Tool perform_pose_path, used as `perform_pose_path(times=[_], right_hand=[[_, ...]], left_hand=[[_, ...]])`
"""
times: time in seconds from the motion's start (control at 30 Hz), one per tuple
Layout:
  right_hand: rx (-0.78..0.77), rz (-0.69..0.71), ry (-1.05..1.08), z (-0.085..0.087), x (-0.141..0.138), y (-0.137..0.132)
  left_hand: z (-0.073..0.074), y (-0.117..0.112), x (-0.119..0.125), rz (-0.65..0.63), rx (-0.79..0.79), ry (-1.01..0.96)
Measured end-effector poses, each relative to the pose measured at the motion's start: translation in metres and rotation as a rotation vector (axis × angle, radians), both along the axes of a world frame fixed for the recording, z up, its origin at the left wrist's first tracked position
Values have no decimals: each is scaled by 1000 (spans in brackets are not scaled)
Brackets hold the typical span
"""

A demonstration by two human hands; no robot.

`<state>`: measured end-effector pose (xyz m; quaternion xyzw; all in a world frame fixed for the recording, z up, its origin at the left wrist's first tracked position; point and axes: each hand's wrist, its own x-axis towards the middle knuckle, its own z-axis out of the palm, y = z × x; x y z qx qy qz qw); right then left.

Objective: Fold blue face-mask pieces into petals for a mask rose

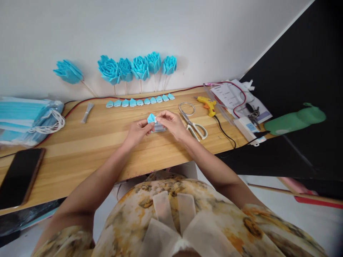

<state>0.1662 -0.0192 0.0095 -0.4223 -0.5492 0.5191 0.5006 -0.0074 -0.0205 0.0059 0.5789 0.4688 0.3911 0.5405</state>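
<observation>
Over the middle of the table, my left hand [139,130] pinches a small blue folded piece with a pointed tip [151,117] between thumb and fingers. My right hand [172,124] is closed at the piece's right edge, where a bit of white shows between the fingertips. Just below the hands lies a small translucent item [159,127], partly covered by them; its kind is unclear. Behind, a row of several similar folded blue pieces [132,102] lies across the table. Scissors [189,123] with pale handles rest right of my right hand.
Several blue flowers on sticks [140,67] lean against the wall. A yellow glue gun [207,105], papers [235,96], a power strip [248,130] and a green bottle [294,119] are at right. Bagged face masks [24,116], bundled ties [87,112] and a phone [21,176] lie left.
</observation>
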Motion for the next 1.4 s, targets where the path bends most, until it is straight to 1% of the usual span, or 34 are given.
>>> perform_pose_path(times=[0.2,0.47,0.87,1.07,1.17,1.27,1.4], right_hand=[[-29,-15,36,-3,-2,2],[-58,-29,62,-5,-5,2],[16,-128,74,-1,-2,2],[-5,-124,166,-1,1,5],[25,-151,94,-5,3,6],[14,-167,18,-12,5,8],[-9,-189,18,-24,8,14]], left_hand=[[2,-1,0,4,8,12],[2,-1,0,4,21,15],[0,0,1,16,-12,1],[1,0,1,26,-28,-12],[0,0,1,25,-34,10],[-3,1,0,27,-24,35],[-7,4,-1,-4,-4,77]])
